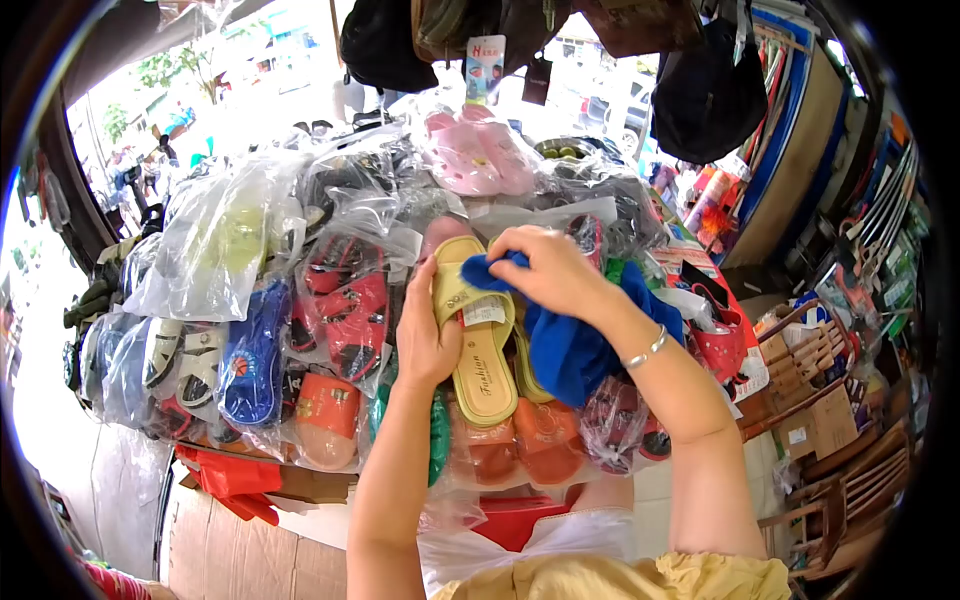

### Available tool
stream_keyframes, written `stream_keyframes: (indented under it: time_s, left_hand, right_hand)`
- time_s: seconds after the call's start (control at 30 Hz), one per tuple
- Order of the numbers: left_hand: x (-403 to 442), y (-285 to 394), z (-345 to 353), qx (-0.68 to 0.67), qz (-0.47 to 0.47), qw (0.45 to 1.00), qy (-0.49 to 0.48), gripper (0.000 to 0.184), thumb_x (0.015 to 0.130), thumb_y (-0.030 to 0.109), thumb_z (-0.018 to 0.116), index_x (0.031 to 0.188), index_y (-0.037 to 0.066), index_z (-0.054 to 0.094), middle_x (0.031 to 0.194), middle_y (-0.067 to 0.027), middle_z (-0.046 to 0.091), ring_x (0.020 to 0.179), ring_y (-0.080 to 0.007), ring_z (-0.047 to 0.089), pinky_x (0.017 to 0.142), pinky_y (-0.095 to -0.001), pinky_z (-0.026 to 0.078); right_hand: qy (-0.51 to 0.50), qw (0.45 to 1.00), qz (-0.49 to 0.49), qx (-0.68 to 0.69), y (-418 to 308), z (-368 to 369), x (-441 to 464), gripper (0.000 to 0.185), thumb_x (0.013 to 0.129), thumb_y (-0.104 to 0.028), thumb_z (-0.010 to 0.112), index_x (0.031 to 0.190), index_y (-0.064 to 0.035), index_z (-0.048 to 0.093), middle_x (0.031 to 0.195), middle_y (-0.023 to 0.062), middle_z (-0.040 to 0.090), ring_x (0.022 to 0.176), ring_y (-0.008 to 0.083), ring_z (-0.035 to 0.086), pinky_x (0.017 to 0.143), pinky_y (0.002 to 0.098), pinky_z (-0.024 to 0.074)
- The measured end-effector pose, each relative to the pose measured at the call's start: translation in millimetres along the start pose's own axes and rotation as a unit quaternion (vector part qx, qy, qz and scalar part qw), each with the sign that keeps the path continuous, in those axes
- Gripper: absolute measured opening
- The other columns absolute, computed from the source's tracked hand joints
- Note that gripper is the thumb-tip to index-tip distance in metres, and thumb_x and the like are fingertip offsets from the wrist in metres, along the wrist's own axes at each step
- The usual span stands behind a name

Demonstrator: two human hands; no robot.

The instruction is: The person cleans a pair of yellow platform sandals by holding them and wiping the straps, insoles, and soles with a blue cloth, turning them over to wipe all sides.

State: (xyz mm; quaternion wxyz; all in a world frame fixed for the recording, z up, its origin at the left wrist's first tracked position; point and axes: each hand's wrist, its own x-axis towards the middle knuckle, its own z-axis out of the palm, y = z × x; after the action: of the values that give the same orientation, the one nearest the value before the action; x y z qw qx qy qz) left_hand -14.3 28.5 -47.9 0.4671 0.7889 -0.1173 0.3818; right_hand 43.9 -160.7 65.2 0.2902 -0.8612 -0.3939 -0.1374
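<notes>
A yellow slipper [484, 375] with "Fashion" printed on its insole is held upright over the display by my left hand [430, 325], the fingers wrapped round its left side. My right hand [545, 270] grips a blue cloth [575, 345] and presses a bunched end of it against the slipper's strap. The rest of the cloth hangs down to the right. Behind the held slipper, part of a second yellow slipper [528, 370] shows, mostly covered. Orange slippers [548, 440] lie just below, and a green slipper [439, 440] is near my left wrist.
Many bagged shoes cover the stand, among them blue slippers [253, 360], red sandals [350, 305] and pink clogs [480, 155]. Black bags [710, 90] hang overhead. Wooden chairs [830, 510] and a cardboard box [820, 425] stand at the right. A red bag [230, 480] hangs from the front edge.
</notes>
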Motion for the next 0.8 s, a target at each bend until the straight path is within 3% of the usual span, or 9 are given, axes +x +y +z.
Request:
stream_keyframes:
  time_s: [0.1,0.17,0.3,0.37,0.5,0.57,0.63,0.7,0.8]
  left_hand:
    - [-3,-3,0,0.001,-0.007,1.000,-0.007,0.073,0.074,-0.003,0.048,0.146,-0.001,0.037,0.141,-0.0273,0.048,0.132,-0.0429,0.047,0.111,-0.0451,0.038]
    - [-1,-6,1,-0.002,0.002,1.000,-0.003,0.072,0.075,-0.002,0.049,0.146,-0.001,0.036,0.141,-0.0269,0.048,0.132,-0.0427,0.047,0.110,-0.0450,0.038]
    - [0,-5,0,0.014,0.018,1.000,-0.002,0.071,0.076,-0.002,0.050,0.146,0.000,0.037,0.140,-0.0255,0.049,0.131,-0.0423,0.048,0.110,-0.0449,0.039]
    - [-2,0,-1,0.006,-0.005,1.000,-0.015,0.073,0.076,-0.005,0.042,0.148,0.000,0.034,0.140,-0.0250,0.049,0.131,-0.0359,0.049,0.112,-0.0417,0.036]
    - [-2,-12,4,-0.025,-0.023,0.999,0.002,0.071,0.074,-0.003,0.052,0.145,0.000,0.039,0.139,-0.0247,0.050,0.130,-0.0417,0.049,0.109,-0.0442,0.040]
    - [-2,-14,8,-0.004,-0.012,1.000,0.009,0.072,0.076,-0.011,0.042,0.147,-0.001,0.036,0.137,-0.0198,0.052,0.129,-0.0291,0.050,0.110,-0.0382,0.038]
    - [-3,-14,7,-0.010,-0.034,0.999,0.002,0.071,0.076,-0.011,0.043,0.146,-0.001,0.038,0.137,-0.0191,0.052,0.128,-0.0278,0.051,0.109,-0.0366,0.039]
    - [-1,0,0,-0.032,-0.028,0.999,0.002,0.073,0.073,-0.001,0.055,0.145,0.002,0.040,0.138,-0.0242,0.050,0.132,-0.0418,0.047,0.111,-0.0437,0.038]
    - [-1,0,-4,0.029,0.000,1.000,-0.009,0.076,0.074,0.002,0.056,0.147,0.004,0.037,0.139,-0.0245,0.049,0.132,-0.0455,0.043,0.111,-0.0453,0.038]
  right_hand:
    - [-0.027,0.998,-0.041,0.031,-17,25,-33,0.017,0.085,-0.021,0.070,0.095,-0.0067,0.069,0.093,0.0129,0.068,0.092,0.0329,0.066,0.083,0.0414,0.0517]
    - [-0.197,0.978,-0.058,-0.032,-18,21,-52,0.014,0.087,-0.021,0.065,0.094,-0.0083,0.068,0.092,0.0126,0.068,0.089,0.0355,0.067,0.080,0.0442,0.0529]
    - [-0.183,0.979,-0.049,0.079,-34,10,-60,0.019,0.087,-0.021,0.068,0.101,-0.0079,0.068,0.092,0.0135,0.065,0.090,0.0337,0.066,0.079,0.0419,0.0527]
    - [-0.112,0.992,-0.038,0.039,-41,20,-60,0.028,0.090,-0.024,0.065,0.111,-0.0067,0.061,0.108,0.0167,0.063,0.090,0.0363,0.067,0.078,0.0461,0.0549]
    - [-0.218,0.972,-0.090,-0.001,-53,30,-92,0.032,0.084,-0.011,0.067,0.114,-0.0047,0.058,0.103,0.0160,0.059,0.082,0.0364,0.068,0.069,0.0443,0.0561]
    - [-0.252,0.954,-0.152,0.056,-48,26,-94,0.028,0.082,-0.008,0.065,0.110,-0.0052,0.061,0.101,0.0149,0.059,0.078,0.0346,0.068,0.067,0.0417,0.0560]
    - [-0.117,0.978,-0.154,0.078,-47,26,-84,0.025,0.084,-0.012,0.068,0.108,-0.0059,0.063,0.099,0.0133,0.059,0.077,0.0340,0.067,0.066,0.0398,0.0558]
    - [-0.089,0.987,-0.136,-0.008,-46,30,-74,0.029,0.086,-0.019,0.069,0.111,-0.0068,0.063,0.098,0.0117,0.059,0.076,0.0312,0.067,0.065,0.0373,0.0561]
    - [-0.158,0.970,-0.177,-0.055,-50,41,-92,0.029,0.085,-0.024,0.070,0.110,-0.0088,0.064,0.096,0.0089,0.057,0.075,0.0253,0.068,0.062,0.0356,0.0563]
